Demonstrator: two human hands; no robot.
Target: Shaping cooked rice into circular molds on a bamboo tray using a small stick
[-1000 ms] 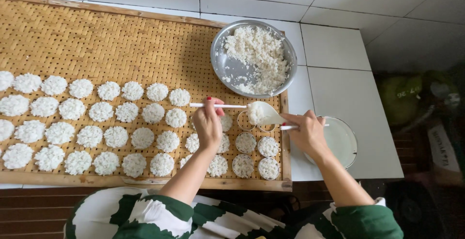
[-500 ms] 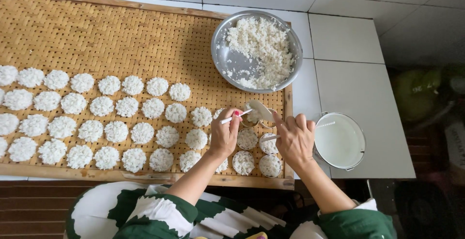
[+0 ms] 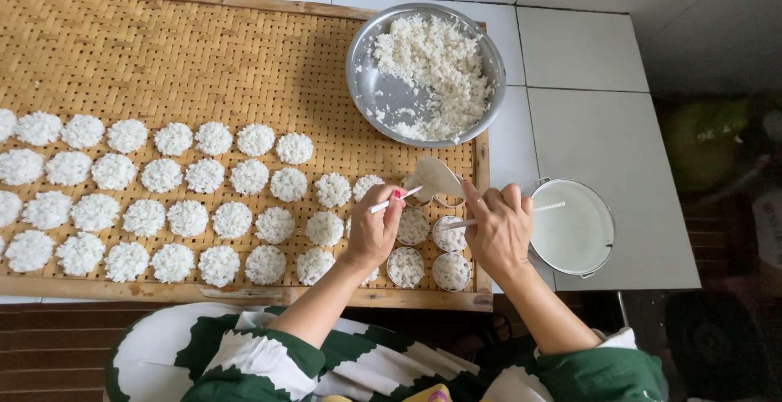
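Observation:
My left hand [image 3: 373, 231] grips a thin white stick [image 3: 394, 199] whose tip points at a small ring mould near the tray's right edge. My right hand [image 3: 498, 227] holds a white spoon [image 3: 437, 178] over the same mould. Several ring moulds [image 3: 450, 271] packed with white rice sit below the spoon. Rows of round rice cakes [image 3: 231, 219] cover the lower half of the woven bamboo tray [image 3: 179, 60]. A metal bowl [image 3: 380, 92] of cooked white rice stands at the tray's upper right corner.
A small white pot of water [image 3: 575, 227] with a stick laid across it stands on the white tiled counter [image 3: 603, 125], right of my right hand. The tray's wooden front rail [image 3: 244, 294] runs along the counter edge. Dark floor lies at the far right.
Both hands have shifted slightly toward the tray's right edge. The spoon now tilts over the top mould and the stick tip has come up beside it.

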